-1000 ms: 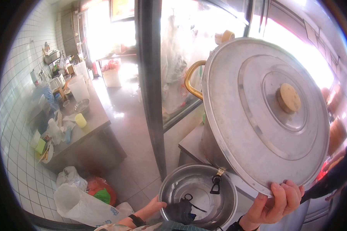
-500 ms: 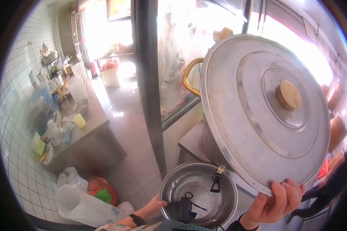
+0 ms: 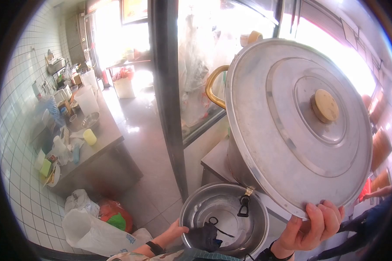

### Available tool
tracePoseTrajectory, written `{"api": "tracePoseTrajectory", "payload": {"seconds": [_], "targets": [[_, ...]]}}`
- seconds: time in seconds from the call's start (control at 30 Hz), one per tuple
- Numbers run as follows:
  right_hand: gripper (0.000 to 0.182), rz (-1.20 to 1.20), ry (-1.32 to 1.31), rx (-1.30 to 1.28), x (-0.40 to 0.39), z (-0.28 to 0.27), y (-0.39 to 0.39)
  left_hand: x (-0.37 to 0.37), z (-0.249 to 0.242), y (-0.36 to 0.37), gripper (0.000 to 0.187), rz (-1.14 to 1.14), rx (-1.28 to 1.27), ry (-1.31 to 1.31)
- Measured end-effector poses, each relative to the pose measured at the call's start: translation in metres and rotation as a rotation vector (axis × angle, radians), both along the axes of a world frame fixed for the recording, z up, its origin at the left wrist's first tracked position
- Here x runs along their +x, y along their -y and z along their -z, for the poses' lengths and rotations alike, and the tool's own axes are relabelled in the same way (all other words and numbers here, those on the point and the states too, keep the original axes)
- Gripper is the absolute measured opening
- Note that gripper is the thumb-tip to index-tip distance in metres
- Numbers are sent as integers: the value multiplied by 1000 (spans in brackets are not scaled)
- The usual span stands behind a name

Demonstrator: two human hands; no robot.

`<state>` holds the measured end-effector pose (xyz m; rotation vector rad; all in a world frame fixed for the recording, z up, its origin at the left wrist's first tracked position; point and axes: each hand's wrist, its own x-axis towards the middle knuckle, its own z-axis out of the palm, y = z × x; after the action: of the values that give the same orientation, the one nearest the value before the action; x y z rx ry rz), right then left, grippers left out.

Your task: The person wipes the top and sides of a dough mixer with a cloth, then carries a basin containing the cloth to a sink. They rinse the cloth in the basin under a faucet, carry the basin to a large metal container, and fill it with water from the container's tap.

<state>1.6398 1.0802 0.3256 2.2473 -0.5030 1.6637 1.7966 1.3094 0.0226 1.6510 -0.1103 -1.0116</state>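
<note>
A large metal pot lid (image 3: 276,126) with a round wooden-coloured knob (image 3: 325,106) tilts toward me on top of a tall pot (image 3: 239,163). My right hand (image 3: 313,228) grips the lid's lower edge, fingers over the rim. A brass-coloured handle (image 3: 213,87) sticks out at the pot's left. Below, the pot's tap with its black lever (image 3: 244,205) hangs over a round steel basin (image 3: 260,222). On the basin's left rim, my left hand (image 3: 175,230) is closed with the thumb at the edge. A dark object with a thin cord (image 3: 207,237) overlaps the basin's near side.
To the left runs a steel counter (image 3: 102,141) crowded with containers, a yellow cup (image 3: 89,137) and cloths. White and red plastic bags (image 3: 89,230) lie on the floor below it. A dark door frame (image 3: 165,87) stands ahead. A person in dark clothes (image 3: 374,226) is at right.
At the right edge, the other person has shifted, and an arm now reaches toward the red item there. Both my hands, the lid and the basin stay practically in place.
</note>
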Motion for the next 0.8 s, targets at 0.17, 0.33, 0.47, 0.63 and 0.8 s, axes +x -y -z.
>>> {"api": "tracePoseTrajectory", "payload": {"seconds": [0.17, 0.33, 0.47, 0.63, 0.8], "targets": [[22, 12, -3, -16, 3, -2, -1, 4, -3, -1, 54, 66, 6, 8], [22, -37, 19, -6, 6, -3, 1, 2, -7, -2, 54, 4, -93, 31], [22, -41, 18, -15, 6, -2, 1, 3, -4, -2, 53, 16, -85, 28], [21, -16, 2, -12, 1, -2, -1, 3, -18, 0, 53, 27, -61, 23], [23, -19, 0, -23, -1, 0, -2, 4, -25, 1, 53, 42, -34, 23]]}}
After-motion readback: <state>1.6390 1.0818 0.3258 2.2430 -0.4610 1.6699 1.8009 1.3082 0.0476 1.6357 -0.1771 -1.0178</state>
